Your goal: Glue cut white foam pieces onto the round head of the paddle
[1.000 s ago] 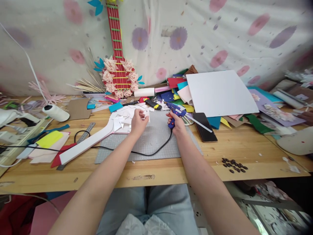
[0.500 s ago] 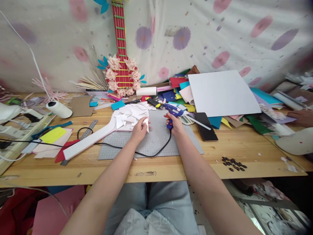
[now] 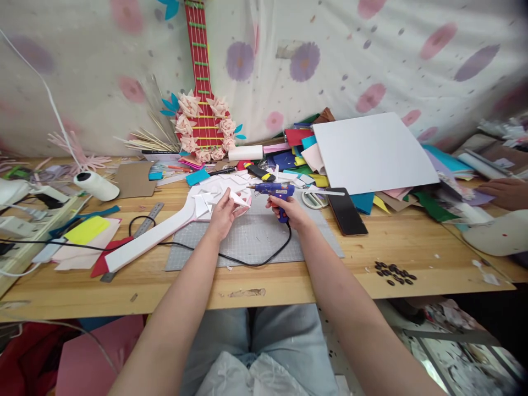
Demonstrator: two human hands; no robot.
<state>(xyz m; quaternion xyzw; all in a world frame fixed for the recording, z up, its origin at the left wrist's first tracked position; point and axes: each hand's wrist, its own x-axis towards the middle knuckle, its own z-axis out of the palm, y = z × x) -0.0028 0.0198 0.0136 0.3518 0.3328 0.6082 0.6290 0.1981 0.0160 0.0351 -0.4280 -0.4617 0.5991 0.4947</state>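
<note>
My right hand (image 3: 291, 212) is wrapped round a blue hot glue gun (image 3: 274, 190), with a long glue stick (image 3: 330, 192) jutting from its back. The gun's nozzle points left, close to a small white pointed piece (image 3: 239, 200) pinched in my left hand (image 3: 223, 214). Below and behind my left hand lies a white guitar-shaped board (image 3: 152, 237), its round body covered in loose-looking white scraps and its neck reaching toward the lower left. A grey cutting mat (image 3: 256, 242) lies under the board's body, crossed by the gun's black cord (image 3: 264, 264).
A red paper guitar with pink flowers (image 3: 204, 124) leans on the back curtain. On the right are a phone (image 3: 347, 213), a large white sheet (image 3: 375, 154) over coloured papers, and black oval pieces (image 3: 394, 272). Another person's hand (image 3: 509, 192) rests at the far right.
My left hand has shifted left and turned, tilting the white piece sideways. The glue gun has swung level and moved left, so its nozzle is now near the piece.
</note>
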